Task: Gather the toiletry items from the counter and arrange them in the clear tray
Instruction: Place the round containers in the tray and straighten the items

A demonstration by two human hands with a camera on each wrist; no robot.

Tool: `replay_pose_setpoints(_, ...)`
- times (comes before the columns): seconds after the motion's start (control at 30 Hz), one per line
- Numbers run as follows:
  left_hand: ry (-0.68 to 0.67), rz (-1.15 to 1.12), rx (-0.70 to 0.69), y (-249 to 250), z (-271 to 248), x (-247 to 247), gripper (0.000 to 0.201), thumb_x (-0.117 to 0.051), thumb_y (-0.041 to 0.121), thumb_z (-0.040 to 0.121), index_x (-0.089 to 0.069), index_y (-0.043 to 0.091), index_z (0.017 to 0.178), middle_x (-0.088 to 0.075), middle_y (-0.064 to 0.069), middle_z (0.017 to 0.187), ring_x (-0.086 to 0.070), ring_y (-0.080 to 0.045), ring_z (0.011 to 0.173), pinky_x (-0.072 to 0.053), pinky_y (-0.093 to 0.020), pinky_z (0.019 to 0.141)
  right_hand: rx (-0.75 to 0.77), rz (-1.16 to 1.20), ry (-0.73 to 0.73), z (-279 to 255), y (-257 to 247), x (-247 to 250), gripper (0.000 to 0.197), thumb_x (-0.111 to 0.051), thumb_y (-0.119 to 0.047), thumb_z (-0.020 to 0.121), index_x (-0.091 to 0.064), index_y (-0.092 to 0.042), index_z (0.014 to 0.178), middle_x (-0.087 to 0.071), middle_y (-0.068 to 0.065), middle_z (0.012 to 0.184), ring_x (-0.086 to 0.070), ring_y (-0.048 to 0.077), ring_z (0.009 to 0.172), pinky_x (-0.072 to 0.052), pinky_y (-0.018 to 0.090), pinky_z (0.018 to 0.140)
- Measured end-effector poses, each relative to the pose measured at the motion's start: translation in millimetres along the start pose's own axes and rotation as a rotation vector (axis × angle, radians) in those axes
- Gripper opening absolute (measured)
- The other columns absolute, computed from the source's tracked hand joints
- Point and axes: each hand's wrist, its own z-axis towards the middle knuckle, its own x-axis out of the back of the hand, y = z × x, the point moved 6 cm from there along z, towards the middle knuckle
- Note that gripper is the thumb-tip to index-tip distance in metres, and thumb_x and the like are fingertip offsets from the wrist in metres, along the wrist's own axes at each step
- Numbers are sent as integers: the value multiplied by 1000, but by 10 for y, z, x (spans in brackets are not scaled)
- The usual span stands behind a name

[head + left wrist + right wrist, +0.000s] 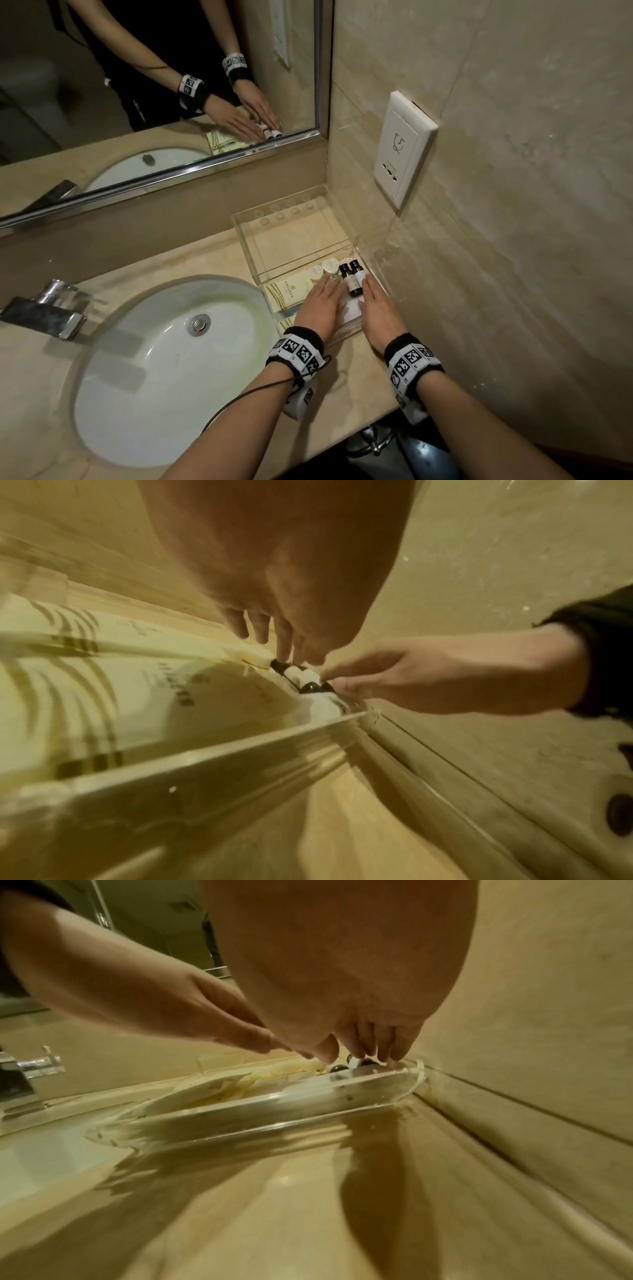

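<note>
on the counter [219, 253] – both hands [349, 305] flat, fingers straight, flanking two dark bottles [352, 278].

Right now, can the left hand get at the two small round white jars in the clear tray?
Probably yes: the left hand lies flat just short of the round white jars, with nothing between.

Black wristbands [297, 349] (white square-coded tags) circle both wrists, arms bare.
</note>
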Motion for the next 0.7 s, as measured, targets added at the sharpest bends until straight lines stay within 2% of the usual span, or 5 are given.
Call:
replay_pose_setpoints(0.1, 186, -144, 119, -189, -192, 282, 41, -38, 29, 101, -45, 17, 139, -46, 0, 144, -35, -19, 137, -19, -27, 116, -36, 229, 160, -149, 29, 110, 48, -40, -23, 102, -33, -13, 148, -28, 4, 157, -33, 21, 142, -31, 37, 117)
replay_pose_setpoints(0.23, 369, -423, 500, -694, -622, 381, 12, -52, 17, 93, -61, 11, 99, -61, -5, 102, -56, -24, 100, -48, -35, 89, -310, 607, 231, -361, 206, 55, 13, -55, -22, 95, -60, -13, 104, -65, 5, 107, -64, 19, 95, -55, 39, 90)
replay_pose_setpoints(0.4, 208, -649, 863, -1052, -1064, 120, 15, -59, 17, 90, -46, 11, 94, -56, -4, 80, -59, -30, 88, -46, -33, 78, -667, 958, 100, -435, 330, -223, 26, -64, -23, 91, -58, -14, 67, -71, 13, 81, -70, 32, 88, -54, 48, 91)
replay_pose_setpoints(0.57, 23, -913, 948, -1132, -1191, -247, 15, -62, 14, 88, -61, 6, 101, -69, -21, 101, -65, -29, 76, -55, -46, 89, -819, 1165, 35, -407, 350, -427, 23, -70, -24, 86, -66, -2, 79, -74, 12, 85, -72, 26, 89, -56, 41, 92)
replay_pose_setpoints(0.7, 73, -986, 919, -1105, -1183, -259, 24, -64, 10, 86, -67, 8, 110, -73, -18, 89, -66, -28, 70, -57, -48, 86, -808, 1357, 47, -374, 244, -442, 21, -67, -13, 89, -61, 1, 103, -65, 9, 80, -66, 13, 68, -57, 25, 75)
